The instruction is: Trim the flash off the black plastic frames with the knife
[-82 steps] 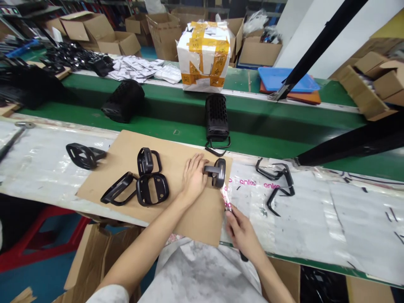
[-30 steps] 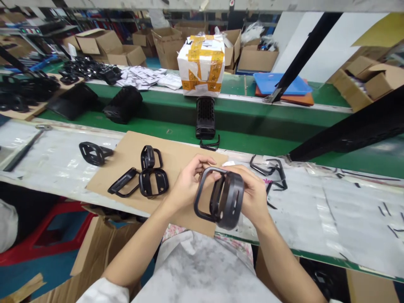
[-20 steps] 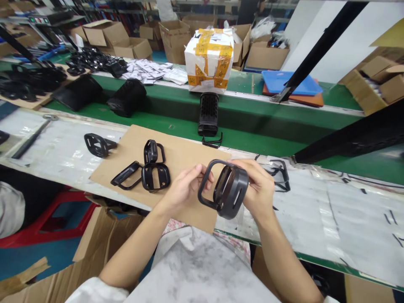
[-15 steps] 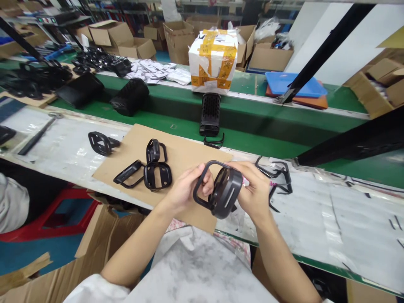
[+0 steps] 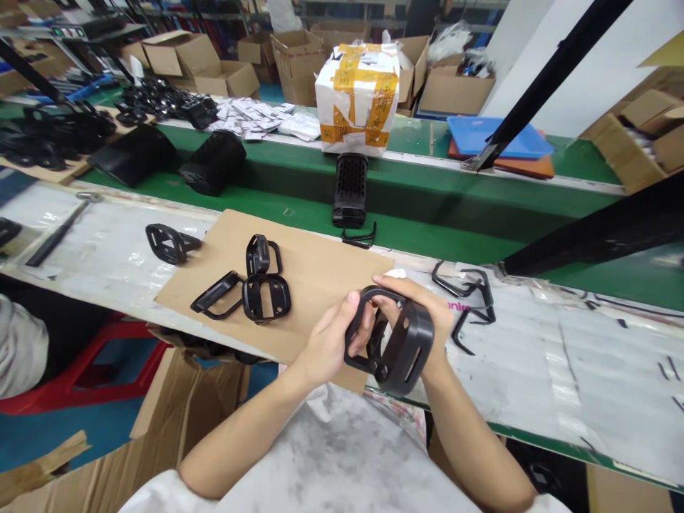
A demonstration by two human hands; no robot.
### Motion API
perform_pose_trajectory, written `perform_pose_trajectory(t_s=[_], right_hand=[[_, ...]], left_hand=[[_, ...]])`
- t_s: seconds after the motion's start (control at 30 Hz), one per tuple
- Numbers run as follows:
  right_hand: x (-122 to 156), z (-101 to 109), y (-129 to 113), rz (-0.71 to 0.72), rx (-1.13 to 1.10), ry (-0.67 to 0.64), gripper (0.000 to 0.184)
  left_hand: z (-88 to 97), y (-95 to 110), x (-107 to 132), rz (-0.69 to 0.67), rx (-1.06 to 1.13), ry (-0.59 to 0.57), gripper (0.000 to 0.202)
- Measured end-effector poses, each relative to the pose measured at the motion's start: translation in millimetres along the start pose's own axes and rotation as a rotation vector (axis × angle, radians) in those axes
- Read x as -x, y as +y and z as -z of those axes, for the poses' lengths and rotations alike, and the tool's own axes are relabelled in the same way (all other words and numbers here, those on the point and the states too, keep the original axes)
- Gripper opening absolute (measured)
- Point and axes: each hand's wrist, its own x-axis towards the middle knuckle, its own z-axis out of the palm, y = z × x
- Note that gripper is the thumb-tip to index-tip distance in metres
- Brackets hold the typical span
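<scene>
Both hands hold a black plastic bracket above the near edge of the bench, its slotted plate facing right and its loop facing left. My left hand is closed round the loop's left side, thumb on top and fingers through the opening. My right hand grips the far side and top; some of its fingers are hidden behind the plate. On a cardboard sheet to the left lie similar black brackets, in a loose cluster. Another bracket rests just left of the sheet.
Thin black bent pieces lie on the bench right of my hands. A hammer is at far left. A black perforated housing stands before a taped white box. A dark slanted post rises at right.
The bracket has moved right and slightly down, turning a little in my hands. My left hand has followed it, with its fingers now wrapped further round the loop.
</scene>
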Motion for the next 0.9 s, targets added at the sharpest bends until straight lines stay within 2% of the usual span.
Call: perform_pose_trajectory(t_s=[0.2,0.37,0.5,0.67,0.9], right_hand=[[9,-10,-9,-0.103,-0.078,0.149,0.019],[13,-10,-20,-0.197,-0.063,0.183,0.019],[10,-7,-16,-0.251,-0.049,0.152,0.021],[-2,-3,-10,-0.225,-0.049,0.132,0.023],[-10,-5,-11,-0.196,-0.038,0.145,0.021]], left_hand=[[-9.4,11,11,-0.035,-0.271,0.104,0.063],[-12.0,12,13,-0.019,-0.357,0.141,0.063],[-9.2,14,2,0.013,-0.271,0.070,0.063],[1.1,19,-12,0.055,-0.069,-0.086,0.060],[18.6,20,-10,0.095,0.053,-0.142,0.048]])
